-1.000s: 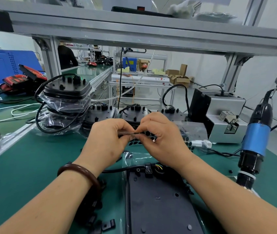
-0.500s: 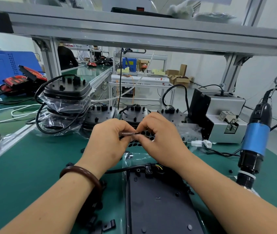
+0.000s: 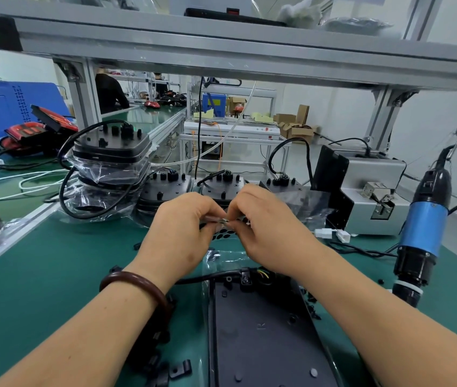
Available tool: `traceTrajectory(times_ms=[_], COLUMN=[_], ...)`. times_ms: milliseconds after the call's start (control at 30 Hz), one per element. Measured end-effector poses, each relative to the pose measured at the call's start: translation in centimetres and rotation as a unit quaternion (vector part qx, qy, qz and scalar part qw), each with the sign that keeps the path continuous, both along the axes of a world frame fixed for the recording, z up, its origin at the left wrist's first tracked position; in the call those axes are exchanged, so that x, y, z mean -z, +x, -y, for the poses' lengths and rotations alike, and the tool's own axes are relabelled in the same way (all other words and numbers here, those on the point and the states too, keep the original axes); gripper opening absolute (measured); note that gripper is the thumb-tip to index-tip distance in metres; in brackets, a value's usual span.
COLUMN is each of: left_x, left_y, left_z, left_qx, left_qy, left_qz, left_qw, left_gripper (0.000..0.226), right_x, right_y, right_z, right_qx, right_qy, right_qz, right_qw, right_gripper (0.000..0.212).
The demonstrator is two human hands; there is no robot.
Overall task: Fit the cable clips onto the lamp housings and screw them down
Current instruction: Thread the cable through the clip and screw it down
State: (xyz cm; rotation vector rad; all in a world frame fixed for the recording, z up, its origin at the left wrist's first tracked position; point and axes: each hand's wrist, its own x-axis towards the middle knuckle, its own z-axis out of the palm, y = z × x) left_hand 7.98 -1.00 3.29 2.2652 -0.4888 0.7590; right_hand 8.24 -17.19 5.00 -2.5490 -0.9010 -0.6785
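A dark flat lamp housing (image 3: 260, 331) lies on the green mat right in front of me. Its black cable (image 3: 207, 279) runs off to the left, and coloured wires show at its far end. A black cable clip (image 3: 245, 277) sits over the cable there. Above the housing, my left hand (image 3: 178, 236) and my right hand (image 3: 269, 230) meet fingertip to fingertip. Both pinch the edge of a thin clear sheet with black round dots (image 3: 223, 234). Loose black clips (image 3: 180, 368) lie near my left forearm.
A blue electric screwdriver (image 3: 422, 233) hangs at the right, with a grey screw feeder (image 3: 372, 188) behind it. Bagged stacks of housings (image 3: 110, 155) stand at the back left, and more housings (image 3: 221, 185) are lined up behind my hands. White connectors (image 3: 332, 234) lie to the right.
Both hands stay together at the same spot. Only the fingertips have shifted slightly on the small sheet.
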Motion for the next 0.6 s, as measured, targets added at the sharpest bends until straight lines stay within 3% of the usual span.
traceTrajectory(times_ms=[167,333,500,600], left_x=[0.0,0.0,0.1,0.1], left_y=[0.1,0.1,0.3,0.3], left_z=[0.1,0.0,-0.3,-0.3], left_qx=[-0.007,0.024,0.029,0.034], left_qy=[0.014,-0.079,-0.106,-0.102], left_qz=[-0.019,-0.095,-0.116,-0.115], left_qw=[1.000,0.992,0.987,0.987], left_gripper=[0.020,0.024,0.026,0.028], right_x=[0.0,0.6,1.0,0.9], right_y=[0.1,0.3,0.5,0.8], right_z=[0.5,0.8,1.1,1.3], right_qx=[0.000,-0.004,-0.010,-0.030], right_qy=[-0.001,0.036,0.118,0.107], right_qz=[0.006,0.047,0.017,0.020], right_qw=[1.000,0.998,0.993,0.994], right_gripper=[0.008,0.006,0.024,0.024])
